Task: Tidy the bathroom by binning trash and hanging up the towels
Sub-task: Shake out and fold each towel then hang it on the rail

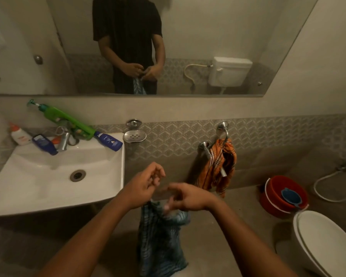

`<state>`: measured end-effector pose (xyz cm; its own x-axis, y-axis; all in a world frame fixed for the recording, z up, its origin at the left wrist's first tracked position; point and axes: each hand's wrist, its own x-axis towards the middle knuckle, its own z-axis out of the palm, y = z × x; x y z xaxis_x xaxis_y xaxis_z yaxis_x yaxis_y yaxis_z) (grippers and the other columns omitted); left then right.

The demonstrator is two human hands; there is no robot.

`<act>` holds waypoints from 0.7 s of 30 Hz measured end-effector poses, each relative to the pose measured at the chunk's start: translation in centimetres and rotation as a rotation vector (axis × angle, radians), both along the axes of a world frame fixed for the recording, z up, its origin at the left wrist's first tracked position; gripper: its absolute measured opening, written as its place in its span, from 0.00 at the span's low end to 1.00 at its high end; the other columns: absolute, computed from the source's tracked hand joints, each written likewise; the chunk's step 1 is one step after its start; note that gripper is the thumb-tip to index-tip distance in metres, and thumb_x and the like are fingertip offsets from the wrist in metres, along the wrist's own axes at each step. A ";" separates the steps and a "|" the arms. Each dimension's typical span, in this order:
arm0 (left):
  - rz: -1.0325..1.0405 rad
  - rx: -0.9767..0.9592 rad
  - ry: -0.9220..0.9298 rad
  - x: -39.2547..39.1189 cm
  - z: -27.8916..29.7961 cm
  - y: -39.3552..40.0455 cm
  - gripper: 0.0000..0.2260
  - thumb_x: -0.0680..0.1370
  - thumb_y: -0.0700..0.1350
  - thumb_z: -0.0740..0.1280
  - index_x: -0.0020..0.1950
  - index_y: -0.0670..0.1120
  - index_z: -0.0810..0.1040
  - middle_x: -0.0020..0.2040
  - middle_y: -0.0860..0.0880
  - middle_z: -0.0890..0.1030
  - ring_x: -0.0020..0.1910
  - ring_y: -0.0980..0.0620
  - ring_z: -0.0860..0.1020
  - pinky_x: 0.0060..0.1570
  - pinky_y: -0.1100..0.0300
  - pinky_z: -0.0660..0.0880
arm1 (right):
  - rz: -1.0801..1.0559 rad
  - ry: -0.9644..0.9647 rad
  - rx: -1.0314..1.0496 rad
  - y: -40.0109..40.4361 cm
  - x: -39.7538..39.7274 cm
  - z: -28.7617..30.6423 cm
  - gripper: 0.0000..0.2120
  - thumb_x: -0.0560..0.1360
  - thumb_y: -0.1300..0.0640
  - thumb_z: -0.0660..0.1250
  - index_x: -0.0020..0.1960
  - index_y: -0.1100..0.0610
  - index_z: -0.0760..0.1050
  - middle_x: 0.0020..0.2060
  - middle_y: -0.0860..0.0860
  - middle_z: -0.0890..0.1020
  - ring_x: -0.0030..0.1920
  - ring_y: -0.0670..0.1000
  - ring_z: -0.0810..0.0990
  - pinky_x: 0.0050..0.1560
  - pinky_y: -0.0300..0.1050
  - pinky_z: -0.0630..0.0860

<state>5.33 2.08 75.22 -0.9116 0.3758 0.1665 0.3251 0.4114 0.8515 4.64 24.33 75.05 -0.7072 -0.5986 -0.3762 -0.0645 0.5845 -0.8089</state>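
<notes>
Grey bathroom tiles back a white sink (pixel 54 176) and a towel bar (pixel 212 154) already draped with an orange towel (pixel 218 166). Both hands meet in front of it: the left hand (pixel 142 186) and right hand (pixel 188 196) pinch the top edge of a blue towel (pixel 160 236), which hangs long-axis down, directly beneath them. The bar lies up and to the right, nearer the right hand, so the lift likely goes that way.

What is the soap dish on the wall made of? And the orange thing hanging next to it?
The soap dish looks like shiny metal, probably steel: it gleams silver and has drain holes. The orange towel looks like thin woven cloth, likely cotton: it droops in soft folds with checked stripes.
</notes>
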 end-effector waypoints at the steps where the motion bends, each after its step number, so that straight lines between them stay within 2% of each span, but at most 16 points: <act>1: 0.028 0.001 -0.013 -0.1 0.0 -0.6 0.17 0.77 0.33 0.66 0.56 0.55 0.74 0.42 0.45 0.75 0.40 0.51 0.75 0.45 0.53 0.76 | 0.088 0.002 0.094 0.1 0.0 -0.6 0.26 0.75 0.47 0.74 0.70 0.47 0.72 0.50 0.50 0.87 0.45 0.46 0.85 0.48 0.46 0.79; 3: 0.079 0.100 -0.047 0.0 0.2 -1.1 0.17 0.77 0.33 0.69 0.57 0.54 0.76 0.41 0.50 0.74 0.40 0.58 0.73 0.46 0.62 0.73 | 0.098 0.022 0.130 -0.4 0.4 -1.7 0.32 0.72 0.46 0.77 0.73 0.46 0.70 0.53 0.47 0.85 0.45 0.39 0.82 0.49 0.39 0.78; 5: 0.119 0.258 -0.080 0.1 0.9 -1.1 0.18 0.75 0.30 0.69 0.58 0.49 0.75 0.41 0.55 0.72 0.42 0.61 0.71 0.47 0.69 0.71 | 0.043 0.136 0.045 -1.7 1.3 -2.4 0.37 0.69 0.44 0.79 0.74 0.44 0.68 0.61 0.41 0.79 0.54 0.37 0.78 0.52 0.31 0.75; 8: 0.105 0.395 -0.147 0.0 1.5 -0.9 0.23 0.69 0.29 0.66 0.60 0.49 0.74 0.47 0.43 0.72 0.46 0.55 0.71 0.48 0.64 0.71 | 0.021 0.128 -0.053 -4.8 2.4 -3.4 0.34 0.67 0.41 0.79 0.68 0.42 0.70 0.65 0.41 0.76 0.61 0.39 0.76 0.57 0.34 0.74; 10: 0.110 0.376 -0.179 0.1 2.0 -0.8 0.28 0.66 0.26 0.64 0.61 0.50 0.74 0.49 0.43 0.73 0.47 0.54 0.72 0.47 0.64 0.71 | 0.013 0.161 -0.057 -7.0 2.8 -4.3 0.29 0.69 0.43 0.78 0.66 0.47 0.72 0.62 0.44 0.79 0.57 0.42 0.78 0.53 0.33 0.74; 12: 0.095 0.309 -0.172 0.0 2.7 -1.4 0.31 0.66 0.22 0.64 0.61 0.49 0.75 0.48 0.49 0.74 0.47 0.59 0.73 0.48 0.67 0.73 | -0.074 0.234 -0.072 -7.8 2.7 -5.7 0.20 0.72 0.48 0.77 0.59 0.54 0.76 0.51 0.47 0.81 0.48 0.44 0.78 0.47 0.39 0.75; 13: 0.081 0.251 -0.148 -0.1 2.9 -2.1 0.30 0.66 0.23 0.66 0.62 0.50 0.75 0.48 0.51 0.74 0.49 0.59 0.74 0.51 0.67 0.73 | -0.136 0.241 -0.097 -7.6 2.4 -6.4 0.16 0.72 0.49 0.76 0.53 0.56 0.77 0.45 0.47 0.80 0.43 0.44 0.76 0.44 0.43 0.74; 15: 0.027 0.045 -0.133 -0.5 2.9 -3.8 0.28 0.69 0.32 0.74 0.63 0.56 0.76 0.51 0.51 0.75 0.55 0.57 0.77 0.59 0.65 0.74 | -0.266 0.213 -0.185 -6.0 1.3 -7.6 0.14 0.73 0.49 0.76 0.45 0.54 0.73 0.36 0.45 0.75 0.37 0.43 0.72 0.40 0.44 0.70; 17: -0.041 -0.292 -0.159 -0.6 2.3 -4.7 0.26 0.70 0.46 0.78 0.64 0.61 0.74 0.54 0.53 0.75 0.54 0.56 0.76 0.58 0.62 0.75 | -0.294 0.218 -0.183 -4.1 0.0 -7.6 0.14 0.73 0.47 0.76 0.43 0.52 0.72 0.34 0.44 0.74 0.34 0.41 0.70 0.38 0.42 0.69; 19: -0.084 -0.647 -0.112 -0.6 1.3 -4.4 0.22 0.70 0.53 0.77 0.62 0.59 0.76 0.55 0.56 0.76 0.52 0.57 0.75 0.54 0.60 0.76 | -0.162 0.263 -0.091 -3.0 -1.0 -6.1 0.13 0.72 0.44 0.75 0.44 0.51 0.75 0.35 0.45 0.76 0.35 0.41 0.72 0.38 0.41 0.69; 21: -0.055 -0.836 0.005 -0.8 0.8 -3.7 0.12 0.73 0.54 0.74 0.55 0.55 0.80 0.52 0.54 0.78 0.51 0.54 0.77 0.52 0.57 0.76 | 0.074 0.253 0.062 -2.8 -1.9 -4.4 0.12 0.71 0.43 0.76 0.44 0.50 0.79 0.35 0.46 0.79 0.34 0.41 0.74 0.36 0.39 0.70</act>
